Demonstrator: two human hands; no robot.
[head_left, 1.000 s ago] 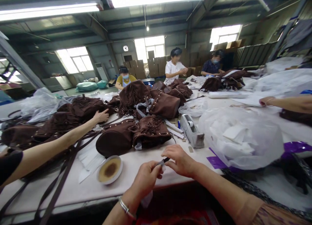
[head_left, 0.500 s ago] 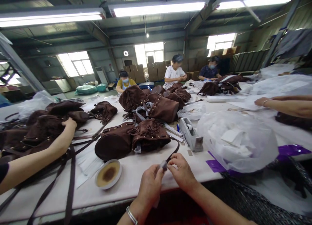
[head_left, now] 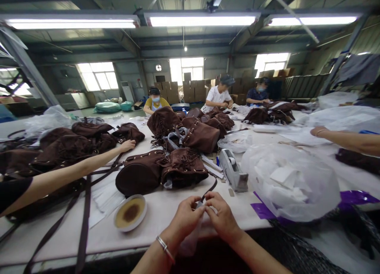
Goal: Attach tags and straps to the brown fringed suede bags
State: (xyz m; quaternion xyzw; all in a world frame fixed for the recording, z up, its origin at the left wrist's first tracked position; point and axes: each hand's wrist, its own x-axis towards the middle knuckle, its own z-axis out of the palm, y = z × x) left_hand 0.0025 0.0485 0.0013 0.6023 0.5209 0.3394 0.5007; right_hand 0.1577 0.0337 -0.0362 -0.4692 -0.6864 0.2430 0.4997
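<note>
My left hand (head_left: 185, 216) is closed in a pinch at the near table edge, gripping a thin translucent wrap (head_left: 190, 239) whose loose part hangs below the fingers. Facing it, my right hand (head_left: 222, 218) pinches the same wrap, fingertips almost touching the left ones. A narrow dark strap (head_left: 211, 187) curves from the bags down to between my hands, where its end is hidden by fingers and wrap. Just beyond lie a brown drawstring bag with fringe (head_left: 185, 169) and another brown bag (head_left: 139, 173) on its side, its round base facing me.
A bowl of yellowish paste (head_left: 130, 213) stands left of my hands. Behind them is a grey tape dispenser (head_left: 234, 173); a bulky clear plastic bag (head_left: 291, 183) sits to the right. A co-worker's arm (head_left: 89, 165) reaches in from the left, another person's arm (head_left: 347, 141) from the right.
My hands have drawn closer together, and more of the wrap hangs below them. The co-worker's hand at left has moved right, to the small brown bag. The view has tilted slightly.
</note>
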